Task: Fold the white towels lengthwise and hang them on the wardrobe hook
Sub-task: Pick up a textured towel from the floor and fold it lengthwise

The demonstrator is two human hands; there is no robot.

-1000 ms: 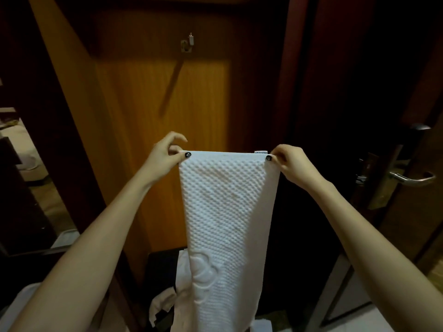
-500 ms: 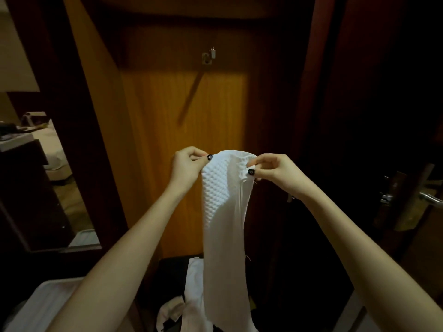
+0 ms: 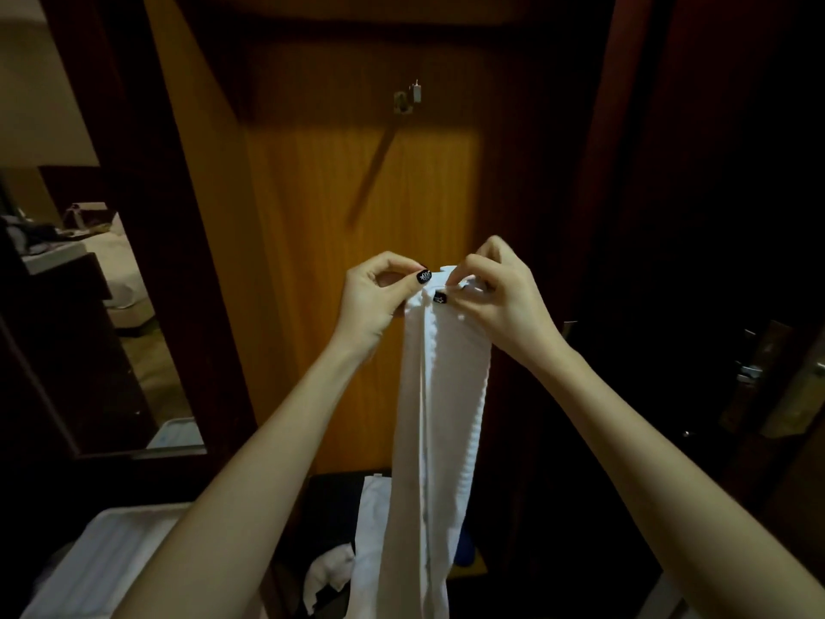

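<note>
Both bare arms reach forward and a little upward, converging in front of the orange-brown wooden wardrobe panel [image 3: 312, 225]; the left hand [image 3: 377, 301] has thumb and curled forefinger pinching the top left corner of the long white textured towel [image 3: 442, 417]; the right hand [image 3: 495, 297], knuckles uppermost, pinches the same top edge just beside it, its dark-painted thumbnail pressed on the cloth (the two hands nearly touch). The towel hangs straight down between the forearms as a narrow strip, long edges meeting down its middle; its lower end drops out of view. The small metal hook [image 3: 408, 98] sits on the panel well above the hands; crumpled white cloth [image 3: 332, 569] lies low behind the towel.
</note>
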